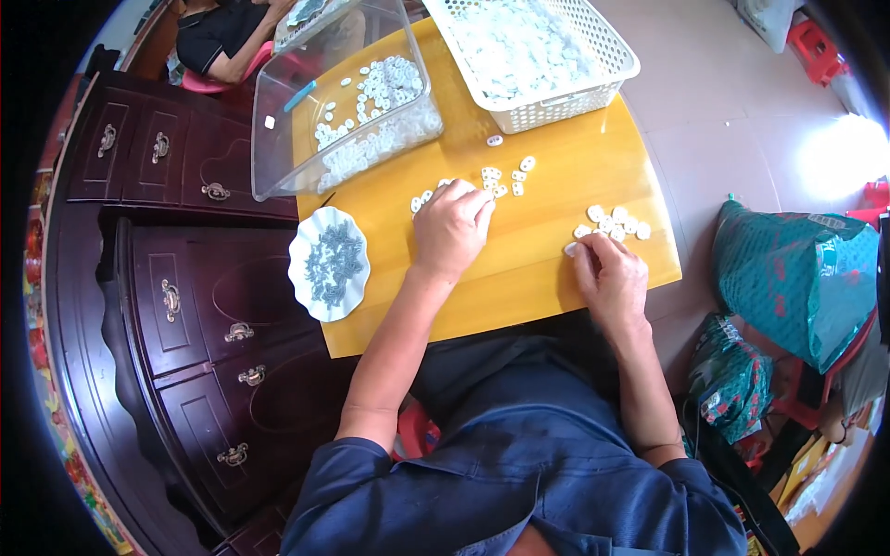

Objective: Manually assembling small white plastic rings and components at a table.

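My left hand (451,230) is closed above the yellow table, its fingertips at a small cluster of white pieces (491,174) with dark holes; whatever it grips is hidden. A few more white pieces (416,204) peek out on its other side. Between thumb and forefinger, my right hand (614,280) pinches a white oval piece (571,249). Just beyond its fingers lies a loose pile of similar white oval pieces (619,222). To the left, a scalloped white plate (299,276) holds many small dark grey parts (336,262).
A clear plastic bin (269,171) with white oval pieces and a blue tool stands at the far left of the table (519,296). Beside it is a white perforated basket (556,109) full of white pieces. Dark drawers (185,306) flank the left; green bags (788,287) sit right. Another person (222,42) sits beyond.
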Tool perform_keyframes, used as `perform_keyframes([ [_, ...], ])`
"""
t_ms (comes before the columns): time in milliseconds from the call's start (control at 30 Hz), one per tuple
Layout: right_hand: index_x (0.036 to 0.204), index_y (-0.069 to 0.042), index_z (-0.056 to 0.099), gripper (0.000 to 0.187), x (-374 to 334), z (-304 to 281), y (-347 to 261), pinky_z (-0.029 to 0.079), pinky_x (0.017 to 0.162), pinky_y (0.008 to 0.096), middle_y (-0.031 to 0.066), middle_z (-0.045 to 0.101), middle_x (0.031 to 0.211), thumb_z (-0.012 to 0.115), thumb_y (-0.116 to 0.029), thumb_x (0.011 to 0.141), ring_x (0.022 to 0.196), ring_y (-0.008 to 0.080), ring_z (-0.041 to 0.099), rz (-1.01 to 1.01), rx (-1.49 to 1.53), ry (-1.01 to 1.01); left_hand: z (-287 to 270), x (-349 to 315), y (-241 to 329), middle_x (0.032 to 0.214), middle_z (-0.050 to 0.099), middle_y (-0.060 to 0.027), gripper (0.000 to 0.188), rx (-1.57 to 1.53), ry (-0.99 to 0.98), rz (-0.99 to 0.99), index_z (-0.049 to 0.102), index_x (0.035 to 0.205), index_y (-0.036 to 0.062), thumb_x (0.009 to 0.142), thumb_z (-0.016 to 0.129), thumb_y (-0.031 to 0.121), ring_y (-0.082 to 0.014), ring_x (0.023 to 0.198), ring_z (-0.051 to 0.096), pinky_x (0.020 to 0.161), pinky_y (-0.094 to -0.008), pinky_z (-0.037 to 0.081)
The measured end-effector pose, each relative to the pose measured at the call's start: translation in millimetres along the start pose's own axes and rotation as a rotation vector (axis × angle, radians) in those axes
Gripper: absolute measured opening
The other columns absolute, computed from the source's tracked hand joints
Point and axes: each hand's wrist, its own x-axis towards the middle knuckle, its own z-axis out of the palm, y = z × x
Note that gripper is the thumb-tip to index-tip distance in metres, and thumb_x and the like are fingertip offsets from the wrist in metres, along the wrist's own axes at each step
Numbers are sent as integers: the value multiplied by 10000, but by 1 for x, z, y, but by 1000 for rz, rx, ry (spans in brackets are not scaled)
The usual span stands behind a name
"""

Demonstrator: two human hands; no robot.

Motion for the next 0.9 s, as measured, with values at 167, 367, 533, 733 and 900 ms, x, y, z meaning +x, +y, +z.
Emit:
perform_keyframes([
  [167,919,-66,686,89,15,1,-7,551,668,426,139,700,858,686,-155,915,743,340,694,14,6,27,1,1,-4,825,653,-69,24,15,-47,21,738,812,106,813,759,119,-283,815,657,701,-414,546],
  [367,940,-91,687,46,55,14,-25,543,657,438,123,669,854,684,-131,918,750,350,680,-143,36,38,-3,2,-2,849,679,-54,29,63,-134,55,744,848,108,821,753,112,-278,840,672,731,-415,556],
  [533,970,-105,719,75,91,42,-22,559,711,455,106,669,914,684,-146,917,802,342,689,-223,-27,-70,-3,3,1,845,670,-60,45,65,-145,93,733,843,100,807,759,102,-281,842,674,731,-423,558],
  [733,976,-123,741,93,110,63,-18,562,730,447,90,677,926,689,-169,913,817,330,692,-240,-116,-154,-1,11,-8,826,653,-67,20,103,-152,178,733,838,101,828,721,113,-282,815,673,694,-430,559],
  [900,938,-149,738,69,119,66,-16,564,722,449,101,672,926,699,-165,884,802,343,690,-291,-144,-185,-5,19,-10,802,634,-74,104,220,-224,343,691,776,86,834,611,116,-275,816,680,662,-423,575],
])
